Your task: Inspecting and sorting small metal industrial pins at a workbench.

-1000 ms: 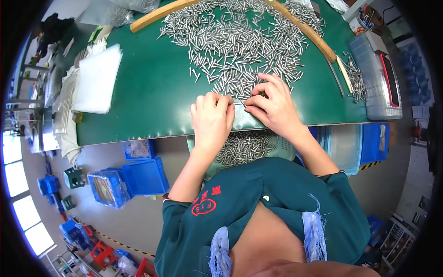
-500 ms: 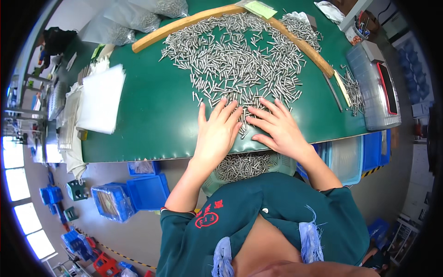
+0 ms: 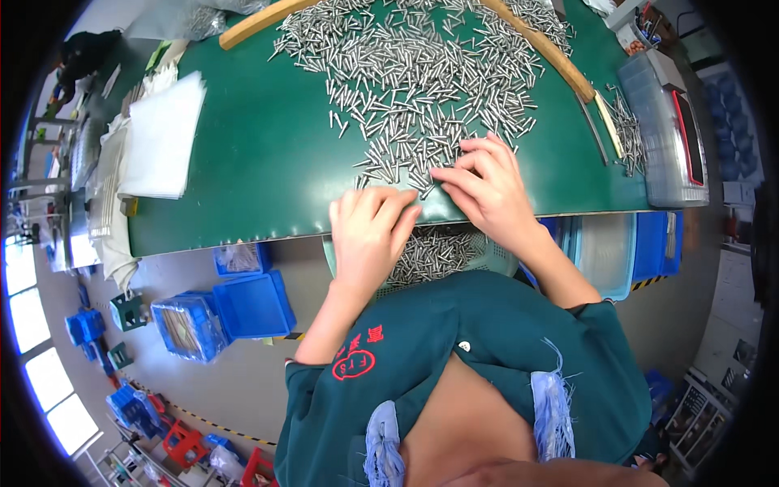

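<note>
Small silver metal pins (image 3: pixel 406 61) lie in a wide, loose heap on the green tabletop (image 3: pixel 268 154), narrowing to a tail toward me. At the near edge, my left hand (image 3: pixel 367 231) has its fingers bent and slightly apart, thumb off the index finger; a few pins lie by its fingertips. Beside the tail's right side, my right hand (image 3: pixel 491 187) is open too, fingers bent and spread, tips touching or just over the nearest pins. Neither hand visibly grips a pin; the undersides of the fingers are hidden. Below the edge, a pale green basket (image 3: pixel 507 264) holds more pins.
Wooden strips (image 3: pixel 552 57) border the heap. White sheets (image 3: pixel 162 138) lie at the left. To the right are a small pin pile (image 3: pixel 623 134), a clear plastic box (image 3: pixel 657 122) and a red-edged phone (image 3: pixel 688 138). Blue bins (image 3: pixel 256 304) stand on the floor.
Both hands had fingers stretched out over the pins; now the fingers are bent. My left hand has come back toward the near edge. The view has shifted, so the table sits higher.
</note>
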Action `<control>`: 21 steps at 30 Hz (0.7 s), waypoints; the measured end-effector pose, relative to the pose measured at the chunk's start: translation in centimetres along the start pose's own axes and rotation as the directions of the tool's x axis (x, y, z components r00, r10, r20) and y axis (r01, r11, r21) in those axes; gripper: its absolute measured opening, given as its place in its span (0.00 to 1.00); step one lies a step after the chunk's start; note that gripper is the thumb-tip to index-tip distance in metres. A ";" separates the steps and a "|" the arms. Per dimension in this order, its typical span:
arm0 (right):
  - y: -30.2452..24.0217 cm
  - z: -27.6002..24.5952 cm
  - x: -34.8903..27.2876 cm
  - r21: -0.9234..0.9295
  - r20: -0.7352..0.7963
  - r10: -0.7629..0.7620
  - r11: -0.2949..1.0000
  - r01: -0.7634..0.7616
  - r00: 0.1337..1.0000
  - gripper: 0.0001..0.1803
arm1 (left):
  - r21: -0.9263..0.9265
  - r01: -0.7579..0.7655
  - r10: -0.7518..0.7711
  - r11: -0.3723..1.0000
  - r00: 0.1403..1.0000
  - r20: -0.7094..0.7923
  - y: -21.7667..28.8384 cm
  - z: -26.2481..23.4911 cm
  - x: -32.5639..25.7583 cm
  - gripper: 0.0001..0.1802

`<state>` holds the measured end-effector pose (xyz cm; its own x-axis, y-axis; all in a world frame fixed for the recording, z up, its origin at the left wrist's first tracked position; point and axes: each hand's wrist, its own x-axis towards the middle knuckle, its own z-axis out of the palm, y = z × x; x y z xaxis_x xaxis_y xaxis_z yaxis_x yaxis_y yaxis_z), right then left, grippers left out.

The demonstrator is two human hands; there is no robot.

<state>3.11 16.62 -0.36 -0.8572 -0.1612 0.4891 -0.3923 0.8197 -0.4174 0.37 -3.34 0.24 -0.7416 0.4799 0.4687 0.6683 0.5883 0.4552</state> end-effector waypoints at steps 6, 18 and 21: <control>0.1 0.4 -0.4 0.004 0.035 -0.021 1.000 0.021 0.999 0.09 | 0.064 -0.010 0.002 0.998 0.992 0.128 0.2 1.4 0.9 0.13; -0.9 0.6 0.0 0.092 0.122 -0.082 0.993 0.071 0.989 0.10 | 0.058 -0.025 0.018 0.998 0.994 0.111 -0.4 0.0 -1.1 0.11; -1.3 0.2 0.0 0.059 0.124 -0.086 0.995 0.079 0.989 0.10 | 0.031 -0.024 0.021 0.999 0.995 0.097 -0.3 0.2 -1.0 0.12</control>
<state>3.56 15.43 -0.03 -0.8550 -0.2981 0.4243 -0.4779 0.7706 -0.4216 0.85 -3.90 -0.48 -0.7294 0.5531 0.4027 0.6841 0.5966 0.4197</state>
